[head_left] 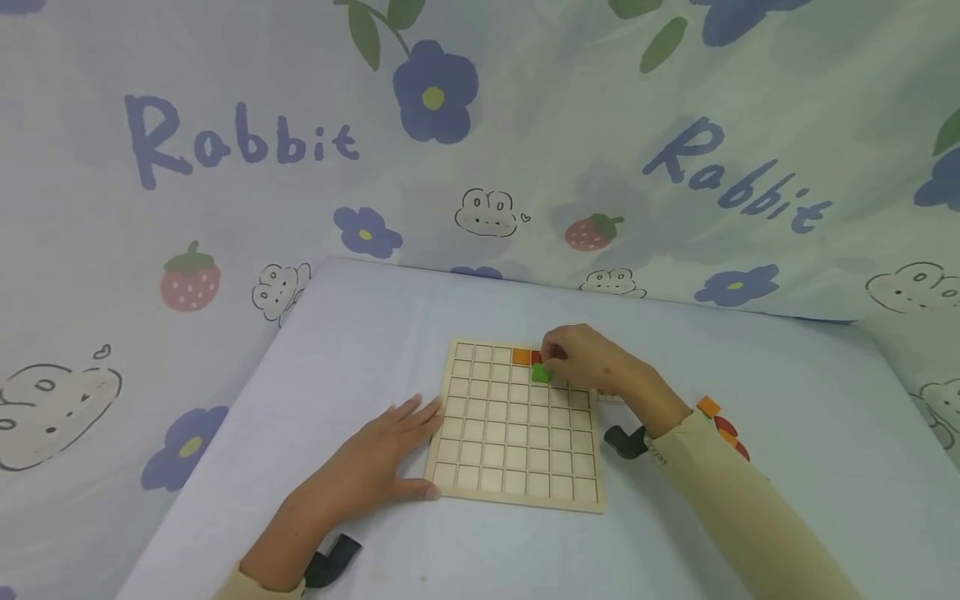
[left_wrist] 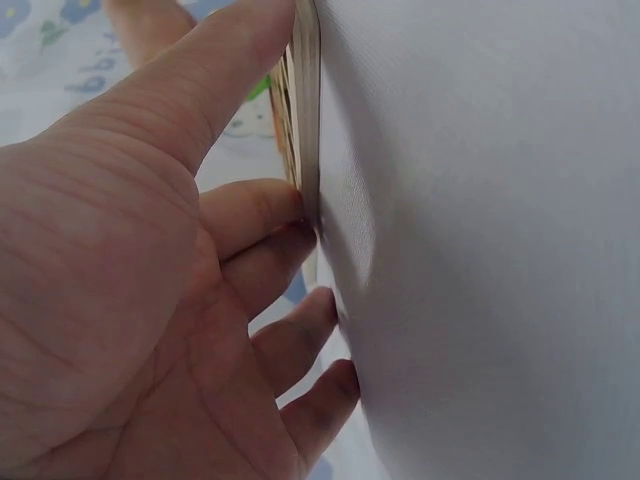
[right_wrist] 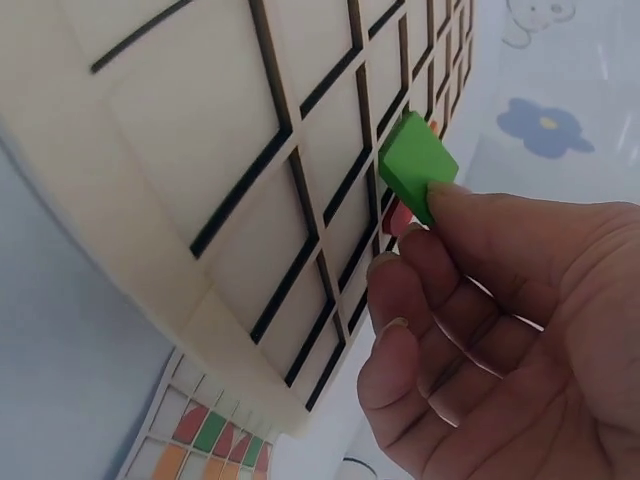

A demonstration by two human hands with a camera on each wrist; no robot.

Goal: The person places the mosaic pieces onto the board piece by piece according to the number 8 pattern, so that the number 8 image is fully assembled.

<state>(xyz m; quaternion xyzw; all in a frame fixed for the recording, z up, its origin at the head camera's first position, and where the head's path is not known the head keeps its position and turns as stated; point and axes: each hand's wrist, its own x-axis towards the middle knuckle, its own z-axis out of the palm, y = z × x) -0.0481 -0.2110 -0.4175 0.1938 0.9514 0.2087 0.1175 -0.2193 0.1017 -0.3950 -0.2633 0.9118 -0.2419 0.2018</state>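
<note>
A pale wooden grid board [head_left: 495, 433] lies on the white table. My right hand [head_left: 588, 358] is over its far right part, pinching a green square tile [right_wrist: 415, 160] between thumb and fingers. In the right wrist view the tile is tilted against the grid lines. Behind it, in the far row, sit an orange tile [head_left: 521, 357] and a red tile [head_left: 536, 357], the red one partly hidden by my fingers. My left hand [head_left: 382, 454] rests at the board's left edge, fingers spread and thumb at the near corner; the left wrist view shows fingertips touching the edge.
Right of the board lie loose pieces, among them an orange tile [head_left: 708, 407] and a red piece [head_left: 725, 426], partly behind my right sleeve [head_left: 720, 483]. A printed grid card [right_wrist: 200, 430] with red, green and orange shapes lies beside the board, mostly hidden by my arm in the head view.
</note>
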